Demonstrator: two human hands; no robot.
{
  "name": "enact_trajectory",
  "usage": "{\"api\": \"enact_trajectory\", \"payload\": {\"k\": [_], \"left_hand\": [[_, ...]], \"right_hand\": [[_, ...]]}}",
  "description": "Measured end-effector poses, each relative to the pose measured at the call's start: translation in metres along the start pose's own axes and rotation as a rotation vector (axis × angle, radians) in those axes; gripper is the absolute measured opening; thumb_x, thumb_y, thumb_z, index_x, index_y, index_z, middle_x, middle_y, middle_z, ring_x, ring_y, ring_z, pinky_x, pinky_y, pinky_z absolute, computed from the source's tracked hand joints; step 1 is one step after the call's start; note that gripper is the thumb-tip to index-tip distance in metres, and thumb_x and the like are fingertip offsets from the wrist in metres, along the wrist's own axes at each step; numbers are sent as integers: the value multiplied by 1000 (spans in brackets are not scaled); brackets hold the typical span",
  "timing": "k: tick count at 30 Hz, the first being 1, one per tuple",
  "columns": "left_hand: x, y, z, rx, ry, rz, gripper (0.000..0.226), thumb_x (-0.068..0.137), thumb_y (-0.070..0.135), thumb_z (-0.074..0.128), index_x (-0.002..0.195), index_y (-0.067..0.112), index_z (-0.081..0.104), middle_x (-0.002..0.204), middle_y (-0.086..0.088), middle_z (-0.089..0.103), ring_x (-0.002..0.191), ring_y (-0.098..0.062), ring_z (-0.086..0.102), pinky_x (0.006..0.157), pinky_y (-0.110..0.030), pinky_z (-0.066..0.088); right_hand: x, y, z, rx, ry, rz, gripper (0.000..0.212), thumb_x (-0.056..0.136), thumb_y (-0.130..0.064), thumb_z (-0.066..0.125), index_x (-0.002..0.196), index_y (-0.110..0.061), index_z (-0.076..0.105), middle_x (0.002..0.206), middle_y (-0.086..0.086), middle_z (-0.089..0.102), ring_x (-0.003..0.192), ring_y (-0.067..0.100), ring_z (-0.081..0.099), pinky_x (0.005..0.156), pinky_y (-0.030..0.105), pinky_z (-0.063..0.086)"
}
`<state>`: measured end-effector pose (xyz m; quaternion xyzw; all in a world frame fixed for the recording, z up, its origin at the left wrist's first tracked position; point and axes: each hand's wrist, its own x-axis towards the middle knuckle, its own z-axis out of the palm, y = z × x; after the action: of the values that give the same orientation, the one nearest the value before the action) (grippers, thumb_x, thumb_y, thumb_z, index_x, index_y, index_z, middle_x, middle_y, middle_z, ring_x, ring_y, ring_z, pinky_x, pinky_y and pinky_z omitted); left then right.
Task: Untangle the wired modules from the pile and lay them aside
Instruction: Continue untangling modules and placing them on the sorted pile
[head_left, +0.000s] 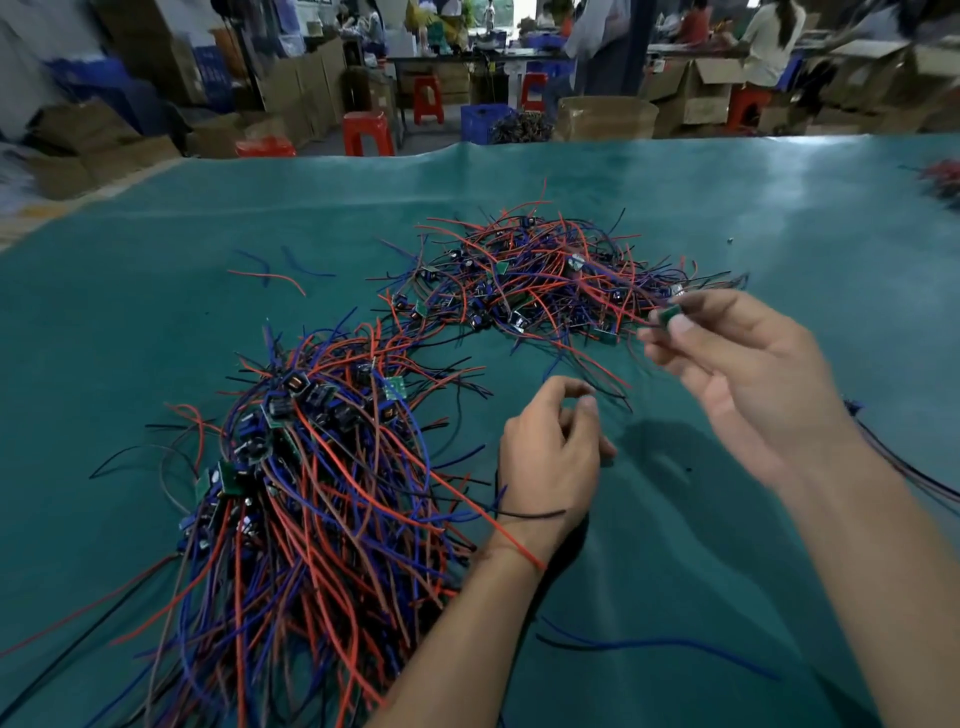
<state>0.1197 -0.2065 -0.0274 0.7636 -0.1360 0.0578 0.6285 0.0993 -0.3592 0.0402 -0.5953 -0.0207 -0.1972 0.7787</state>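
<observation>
Head view: right hand (748, 374) pinches green module (670, 315); left hand (550, 457) loosely curled, empty.

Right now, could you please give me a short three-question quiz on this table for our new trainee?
1. True or false: the right hand pinches a small green module.
2. Which heap lies nearer the person: A) the bundled heap at left, B) the tangled pile farther back?
3. Fill in: the table is covered in a ___ mat.

Key: 1 true; 2 A; 3 green. The left hand has its fingers curled; whether it holds a wire is unclear.
</observation>
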Motion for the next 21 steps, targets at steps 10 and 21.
{"api": "enact_trajectory", "payload": {"k": [10,21], "left_hand": [[2,6,-1,-167,-19,-68,57,85,68,50,90,15,69,58,-4,69,50,-12,59,56,-32,47],[0,14,-5,-253,-42,-54,23,91,-6,63,108,8,72,94,-8,75,82,-13,67,84,-31,54]], "right_hand": [[-26,33,28,-196,-40,28,32,82,20,64,91,-7,77,91,8,79,87,17,73,80,25,59],[-19,35,23,11,42,138,42,81,24,62,111,-5,67,116,15,74,114,25,69,97,34,55]]}}
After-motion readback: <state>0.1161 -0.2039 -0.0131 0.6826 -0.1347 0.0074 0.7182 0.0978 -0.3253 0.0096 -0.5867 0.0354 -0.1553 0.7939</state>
